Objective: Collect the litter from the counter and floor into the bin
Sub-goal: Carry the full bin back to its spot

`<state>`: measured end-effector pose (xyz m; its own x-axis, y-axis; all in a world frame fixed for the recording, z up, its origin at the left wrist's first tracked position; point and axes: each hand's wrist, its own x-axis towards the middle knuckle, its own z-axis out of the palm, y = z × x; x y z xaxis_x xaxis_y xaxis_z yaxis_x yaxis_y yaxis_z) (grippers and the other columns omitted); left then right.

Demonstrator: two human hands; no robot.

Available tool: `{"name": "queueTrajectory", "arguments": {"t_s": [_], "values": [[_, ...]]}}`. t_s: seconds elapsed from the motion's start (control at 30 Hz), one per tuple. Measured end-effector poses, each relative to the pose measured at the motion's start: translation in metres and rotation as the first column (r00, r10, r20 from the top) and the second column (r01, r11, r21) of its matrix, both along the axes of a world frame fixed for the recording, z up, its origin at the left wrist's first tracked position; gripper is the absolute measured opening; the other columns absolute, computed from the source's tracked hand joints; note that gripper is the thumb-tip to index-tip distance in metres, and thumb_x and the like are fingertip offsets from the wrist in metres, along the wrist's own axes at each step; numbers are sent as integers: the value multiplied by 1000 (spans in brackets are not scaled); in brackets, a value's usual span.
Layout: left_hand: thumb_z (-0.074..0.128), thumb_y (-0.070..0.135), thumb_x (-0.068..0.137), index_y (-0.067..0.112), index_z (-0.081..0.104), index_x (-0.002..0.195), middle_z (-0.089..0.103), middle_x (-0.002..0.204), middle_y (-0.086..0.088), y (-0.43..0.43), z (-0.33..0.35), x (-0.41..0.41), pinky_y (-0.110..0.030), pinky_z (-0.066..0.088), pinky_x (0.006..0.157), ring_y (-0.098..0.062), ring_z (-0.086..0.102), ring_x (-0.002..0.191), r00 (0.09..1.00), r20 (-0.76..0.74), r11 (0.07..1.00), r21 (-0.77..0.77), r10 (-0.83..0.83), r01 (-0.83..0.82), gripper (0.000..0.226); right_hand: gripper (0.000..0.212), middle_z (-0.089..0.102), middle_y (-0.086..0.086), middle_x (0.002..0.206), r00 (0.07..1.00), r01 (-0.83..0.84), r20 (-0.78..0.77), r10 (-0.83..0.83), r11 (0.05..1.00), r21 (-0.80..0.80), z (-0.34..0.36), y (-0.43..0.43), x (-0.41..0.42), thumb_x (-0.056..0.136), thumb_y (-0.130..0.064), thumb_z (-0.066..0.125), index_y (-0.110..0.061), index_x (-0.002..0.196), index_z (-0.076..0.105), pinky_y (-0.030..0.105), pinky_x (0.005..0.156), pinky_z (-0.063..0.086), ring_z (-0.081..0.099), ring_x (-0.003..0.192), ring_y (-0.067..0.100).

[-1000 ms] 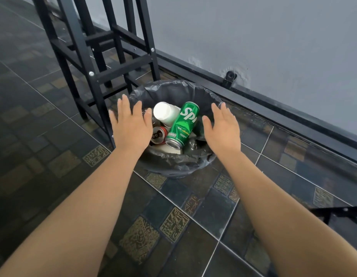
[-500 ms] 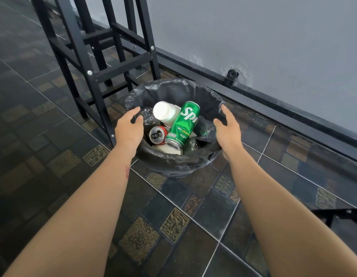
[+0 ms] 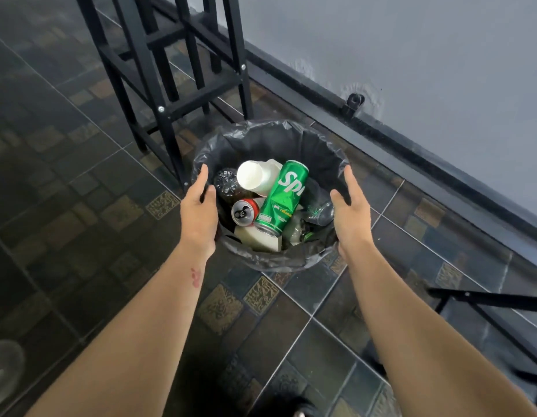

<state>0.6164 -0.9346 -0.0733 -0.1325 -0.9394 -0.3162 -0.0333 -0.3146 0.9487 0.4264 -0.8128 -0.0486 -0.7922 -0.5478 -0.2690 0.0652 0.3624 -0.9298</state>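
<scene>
A round bin (image 3: 270,136) lined with a black bag stands on the tiled floor near the wall. Inside lie a green soda can (image 3: 283,197), a white cup (image 3: 255,176), a red can (image 3: 245,209), a dark crumpled bottle (image 3: 226,182), a clear bottle (image 3: 319,210) and pale cartons (image 3: 258,237). My left hand (image 3: 198,212) clasps the bin's left rim, thumb inside and fingers outside. My right hand (image 3: 350,212) clasps the right rim the same way.
Black metal stool frames (image 3: 168,85) stand just behind and to the left of the bin. Another black frame (image 3: 486,302) reaches in at the right. A black skirting rail (image 3: 411,145) runs along the grey wall. A blurred clear round thing (image 3: 4,371) lies at the lower left.
My hands, flat above the bin a second ago, have turned sideways, spread apart and dropped onto the rim on either side. The litter inside has not moved.
</scene>
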Motion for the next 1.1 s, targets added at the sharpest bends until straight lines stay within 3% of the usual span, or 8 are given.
{"name": "queueTrajectory", "arguments": {"t_s": [0.13, 0.33, 0.6, 0.73, 0.77, 0.87, 1.03, 1.1], "values": [[48, 12, 101, 30, 52, 139, 44, 145, 11, 39, 76, 29, -27, 30, 111, -1, 39, 128, 999, 40, 994, 104, 28, -33, 43, 54, 36, -20, 152, 998, -41, 61, 35, 994, 98, 87, 29, 22, 102, -16, 47, -45, 146, 36, 20, 103, 23, 31, 140, 4], [48, 12, 101, 33, 50, 140, 42, 146, 12, 97, 237, 68, -26, 27, 112, 1, 36, 129, 992, 123, 991, 125, 31, -47, 44, 53, 36, -18, 153, 989, -66, 138, 47, 988, 141, 240, 84, 56, 102, -17, 48, -47, 144, 38, 23, 107, 24, 31, 142, 8], [51, 14, 100, 34, 53, 138, 44, 145, 11, 165, 415, 95, -28, 28, 114, -1, 39, 129, 986, 168, 999, 39, 12, -19, 43, 55, 37, -21, 151, 990, -26, 140, 10, 993, 116, 413, 165, 91, 102, -14, 46, -46, 146, 35, 24, 107, 29, 34, 140, 6], [49, 16, 101, 34, 49, 141, 41, 148, 9, 199, 464, 100, -31, 26, 114, -1, 34, 130, 980, 185, 998, -1, -69, 70, 44, 54, 38, -22, 150, 988, 38, 147, -51, 995, 91, 457, 212, 101, 103, -15, 44, -47, 146, 35, 5, 80, 43, 51, 106, -10], [49, 17, 101, 36, 49, 141, 41, 149, 10, 207, 472, 100, -31, 26, 115, -2, 34, 132, 979, 184, 996, -7, -84, 87, 44, 53, 38, -22, 149, 988, 62, 136, -72, 995, 77, 467, 224, 105, 103, -16, 45, -47, 146, 36, 8, 85, 46, 55, 103, -8], [49, 18, 100, 39, 49, 140, 41, 147, 12, 238, 489, 101, -27, 26, 112, -1, 35, 130, 974, 178, 989, -32, -138, 146, 45, 53, 41, -21, 148, 991, 111, 72, -115, 992, 56, 483, 265, 116, 102, -18, 47, -49, 144, 37, 35, 109, 42, 57, 118, 12], [49, 18, 100, 35, 49, 141, 42, 147, 12, 299, 508, 107, -20, 28, 105, 3, 38, 122, 964, 150, 973, -48, -218, 227, 44, 52, 39, -17, 151, 980, 192, 50, -194, 980, 45, 508, 341, 134, 101, -21, 50, -43, 147, 37, 26, 108, 28, 36, 139, 9], [49, 19, 100, 33, 48, 142, 42, 147, 10, 325, 513, 107, -22, 28, 106, 0, 39, 126, 953, 163, 961, -69, -255, 269, 44, 52, 37, -16, 152, 969, 238, 53, -240, 970, 54, 516, 372, 143, 101, -22, 50, -42, 147, 36, 26, 108, 27, 40, 137, 7]]}}
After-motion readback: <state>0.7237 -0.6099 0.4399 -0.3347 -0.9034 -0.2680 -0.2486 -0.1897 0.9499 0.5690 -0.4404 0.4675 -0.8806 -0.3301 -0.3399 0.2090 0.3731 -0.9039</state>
